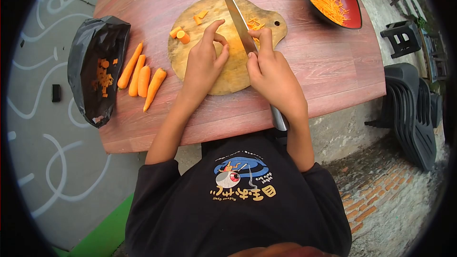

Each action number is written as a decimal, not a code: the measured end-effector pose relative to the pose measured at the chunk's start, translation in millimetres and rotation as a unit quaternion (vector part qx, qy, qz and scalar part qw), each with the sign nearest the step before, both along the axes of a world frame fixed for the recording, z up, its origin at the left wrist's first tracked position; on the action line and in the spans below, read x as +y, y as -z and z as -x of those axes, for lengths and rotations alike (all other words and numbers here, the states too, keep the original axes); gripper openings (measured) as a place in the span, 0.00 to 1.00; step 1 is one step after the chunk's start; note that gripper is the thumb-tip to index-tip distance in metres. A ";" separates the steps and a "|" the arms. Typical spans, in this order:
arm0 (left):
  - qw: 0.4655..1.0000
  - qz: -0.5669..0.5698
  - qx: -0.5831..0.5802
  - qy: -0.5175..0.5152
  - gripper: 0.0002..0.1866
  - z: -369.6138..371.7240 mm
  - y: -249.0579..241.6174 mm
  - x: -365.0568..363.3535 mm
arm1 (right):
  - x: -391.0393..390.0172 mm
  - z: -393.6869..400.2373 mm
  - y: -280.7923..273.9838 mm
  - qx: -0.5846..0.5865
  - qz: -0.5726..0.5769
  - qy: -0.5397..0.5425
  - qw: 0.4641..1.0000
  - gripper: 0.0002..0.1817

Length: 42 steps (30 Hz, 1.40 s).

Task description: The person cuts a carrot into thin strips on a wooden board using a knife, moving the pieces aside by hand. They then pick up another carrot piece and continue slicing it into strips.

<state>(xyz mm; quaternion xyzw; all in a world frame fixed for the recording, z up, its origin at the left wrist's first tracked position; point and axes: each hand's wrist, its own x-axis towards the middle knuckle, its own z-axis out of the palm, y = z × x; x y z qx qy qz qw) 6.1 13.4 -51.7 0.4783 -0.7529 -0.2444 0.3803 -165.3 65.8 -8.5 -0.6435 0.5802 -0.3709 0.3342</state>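
My right hand (pixel 275 69) grips a kitchen knife (pixel 236 15) near the base of its blade. The blade points away from me above a round wooden cutting board (pixel 231 84), and the handle end shows below my wrist. Over the left half of the board, my left hand (pixel 205 57) is bent with thumb and fingers apart, nothing visible in it. Carrot chunks (pixel 183 37) lie at the board's left edge, with small carrot pieces (pixel 198 19) just beyond. Carrot shreds (pixel 255 24) sit right of the blade, partly hidden by my right hand.
Several whole peeled carrots (pixel 139 78) lie on the wooden table (pixel 342 74) left of the board. Beside them, a black plastic bag (pixel 81 62) holds carrot scraps. A red and black bowl (pixel 351 2) of carrot shreds stands at the far right. Stacked chairs (pixel 409 114) are beyond the table's right edge.
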 end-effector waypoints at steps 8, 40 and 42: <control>0.999 -0.018 0.040 -0.009 0.32 -4.5 -0.1 1.0 | -2.6 -6.2 0.1 -0.014 -0.009 -0.012 1.000 0.21; 0.954 0.222 -0.141 0.145 0.08 -11.9 -67.2 -26.3 | 4.9 51.5 10.2 0.166 0.075 -0.039 0.983 0.18; 0.936 0.260 -0.170 0.165 0.10 2.9 -56.4 -36.4 | 4.9 52.2 7.1 0.184 0.084 -0.060 0.978 0.18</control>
